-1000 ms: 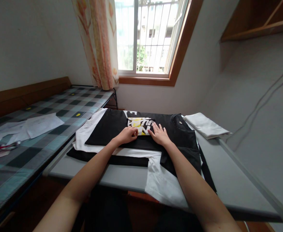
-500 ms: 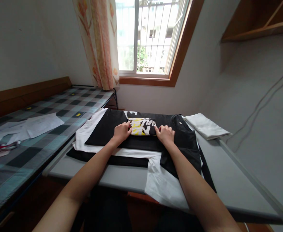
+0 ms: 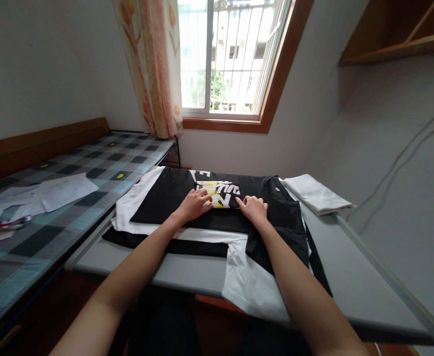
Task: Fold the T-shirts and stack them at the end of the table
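A small folded black T-shirt point(image 3: 222, 190) with a white and yellow print lies on top of a spread black T-shirt point(image 3: 157, 200). My left hand point(image 3: 194, 203) rests on its left front part, fingers stretched over the print and holding nothing. At the right edge of the folded bundle is my right hand point(image 3: 253, 207), thumb and fingers closed on the fabric there. Beneath the spread black T-shirt lies a white T-shirt point(image 3: 252, 277), whose sleeve hangs over the table's front edge. Another black garment point(image 3: 198, 247) shows under that.
The garments lie on a grey table point(image 3: 372, 287). A folded white cloth point(image 3: 315, 194) sits at its back right. To the left stands a bed with a checked cover point(image 3: 68, 198) and papers point(image 3: 64, 193) on it. Behind are a curtain point(image 3: 157, 69) and a barred window point(image 3: 235, 59).
My left hand has moved from the folded T-shirt's left edge rightward onto its printed front, its fingers now spread. The right hand has stayed nearly in place.
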Demonstrator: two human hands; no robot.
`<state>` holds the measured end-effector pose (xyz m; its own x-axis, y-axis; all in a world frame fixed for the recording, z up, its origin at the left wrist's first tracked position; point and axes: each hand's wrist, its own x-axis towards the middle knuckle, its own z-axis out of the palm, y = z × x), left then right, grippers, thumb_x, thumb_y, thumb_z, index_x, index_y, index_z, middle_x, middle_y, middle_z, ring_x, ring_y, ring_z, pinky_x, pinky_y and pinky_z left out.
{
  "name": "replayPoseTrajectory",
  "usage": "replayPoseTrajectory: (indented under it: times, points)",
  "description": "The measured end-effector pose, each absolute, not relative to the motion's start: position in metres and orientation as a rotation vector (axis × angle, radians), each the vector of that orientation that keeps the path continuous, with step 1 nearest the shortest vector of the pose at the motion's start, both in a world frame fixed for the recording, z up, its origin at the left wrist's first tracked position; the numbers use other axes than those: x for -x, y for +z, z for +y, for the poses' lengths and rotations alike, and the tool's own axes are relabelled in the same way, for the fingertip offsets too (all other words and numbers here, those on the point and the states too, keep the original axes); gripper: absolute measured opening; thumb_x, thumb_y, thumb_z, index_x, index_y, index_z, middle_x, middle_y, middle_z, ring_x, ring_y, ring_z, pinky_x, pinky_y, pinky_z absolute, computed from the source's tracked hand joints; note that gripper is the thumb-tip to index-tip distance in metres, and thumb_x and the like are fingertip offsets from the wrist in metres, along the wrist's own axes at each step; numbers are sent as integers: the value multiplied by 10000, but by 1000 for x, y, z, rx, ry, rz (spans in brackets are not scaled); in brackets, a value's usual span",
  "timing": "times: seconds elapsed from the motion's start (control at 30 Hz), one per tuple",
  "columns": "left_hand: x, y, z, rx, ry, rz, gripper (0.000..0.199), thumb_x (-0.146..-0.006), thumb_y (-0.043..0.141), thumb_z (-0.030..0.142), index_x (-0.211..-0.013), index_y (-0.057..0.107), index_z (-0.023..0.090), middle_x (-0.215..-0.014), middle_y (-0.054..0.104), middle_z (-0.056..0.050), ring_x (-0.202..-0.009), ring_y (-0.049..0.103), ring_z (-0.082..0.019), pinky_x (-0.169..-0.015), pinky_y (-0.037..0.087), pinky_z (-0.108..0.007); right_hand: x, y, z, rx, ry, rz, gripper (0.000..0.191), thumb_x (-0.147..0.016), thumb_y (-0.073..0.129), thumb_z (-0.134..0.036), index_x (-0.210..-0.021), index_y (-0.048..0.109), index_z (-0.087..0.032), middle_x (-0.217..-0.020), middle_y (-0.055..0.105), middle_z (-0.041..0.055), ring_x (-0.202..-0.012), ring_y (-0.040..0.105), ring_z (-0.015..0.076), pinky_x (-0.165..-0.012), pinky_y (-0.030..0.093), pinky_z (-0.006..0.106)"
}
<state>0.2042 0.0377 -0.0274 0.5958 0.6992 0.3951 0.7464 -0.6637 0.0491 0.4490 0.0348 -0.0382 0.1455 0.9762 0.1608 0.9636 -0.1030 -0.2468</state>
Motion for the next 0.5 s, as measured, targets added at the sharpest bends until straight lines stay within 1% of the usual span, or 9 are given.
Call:
replayPoseTrajectory:
  times: [0.07, 0.17, 0.27, 0.37, 0.43, 0.5]
  points:
    - [-209, -29, 35, 2742, -573, -1142, 166, -874, 617, 349, -955, 644, 207, -1023, 615, -63, -978, 565, -218, -892, 402, -351, -449, -39, 36, 2128, 57, -1884, 507, -906, 393, -576, -821, 702, -184, -1031, 670, 162, -1009, 562, 338, -822, 406, 478]
    - [-214, -31, 33, 2730, -536, -1102, 152, -844, 657, 269, -983, 636, 209, -1047, 611, -63, -988, 561, -216, -890, 403, -344, -450, -41, 37, 2127, 64, -1883, 505, -908, 390, -577, -817, 696, -186, -1031, 667, 164, -1009, 562, 334, -826, 402, 477]
    - [-217, -33, 33, 2694, -483, -1032, 145, -861, 620, 220, -1004, 636, 207, -1078, 614, -75, -992, 560, -225, -877, 400, -353, -449, -41, 37, 2144, 73, -1881, 501, -909, 390, -578, -818, 690, -187, -1018, 658, 162, -1007, 560, 331, -834, 392, 477]
    - [-219, -33, 33, 2675, -426, -974, 132, -889, 556, 195, -980, 652, 195, -1048, 633, -92, -976, 573, -236, -866, 392, -371, -447, -39, 34, 2117, -5, -1828, 445, -904, 425, -550, -857, 672, -183, -1007, 628, 158, -974, 560, 313, -819, 395, 447]
    - [-221, -33, 31, 2663, -401, -990, 155, -903, 518, 182, -955, 664, 186, -1030, 648, -100, -956, 588, -235, -857, 391, -374, -446, -36, 32, 1993, -120, -1831, 380, -892, 474, -520, -922, 650, -184, -1021, 600, 147, -971, 546, 295, -816, 395, 414]
    - [-223, -32, 30, 2645, -394, -1025, 185, -914, 491, 176, -939, 674, 179, -1009, 663, -103, -934, 601, -232, -850, 393, -374, -443, -33, 30, 1771, -198, -1961, 334, -872, 530, -499, -970, 631, -197, -1039, 579, 127, -993, 521, 279, -842, 384, 390]
